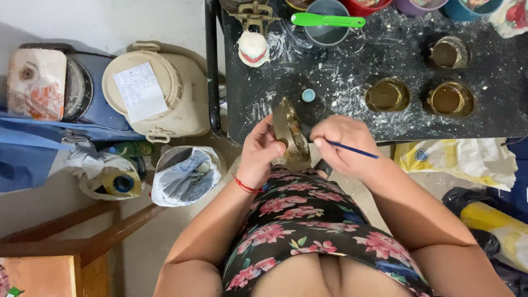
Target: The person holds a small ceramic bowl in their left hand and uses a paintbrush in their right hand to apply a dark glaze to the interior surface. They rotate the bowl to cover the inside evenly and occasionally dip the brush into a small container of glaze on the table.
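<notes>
Gold-brown painted piece point(290, 135), roughly oval, sits at frame centre just off the near edge of the black table point(495, 115), over the person's lap. Left hand point(263, 151) grips it from the 9 o'clock side: thumb on the face, fingers wrapped behind, closed on the piece. Red string bracelet point(246, 186) on that wrist.

Right hand point(344, 146) is at 3 o'clock of the piece, just beside it. Fingers pressed together, pinching a thin blue brush point(355, 149); handle runs out toward 4 o'clock. Bristle end is hidden behind the fingers, so contact with the piece can't be confirmed.

Small light-blue cap point(308, 95) at 12 o'clock of the piece, on the table. Three gold-coloured round jars point(387, 94) at 2 o'clock, well apart from the hands. Grey bowl point(326, 23) with a green spatula point(328, 21) lying across it at 12 o'clock, far edge. White figurine point(253, 48) at 11 o'clock.

Off the table at 9 o'clock: cream lidded bucket point(159, 93) with a paper sheet on top, plastic-bag-lined container point(186, 174) below it.
</notes>
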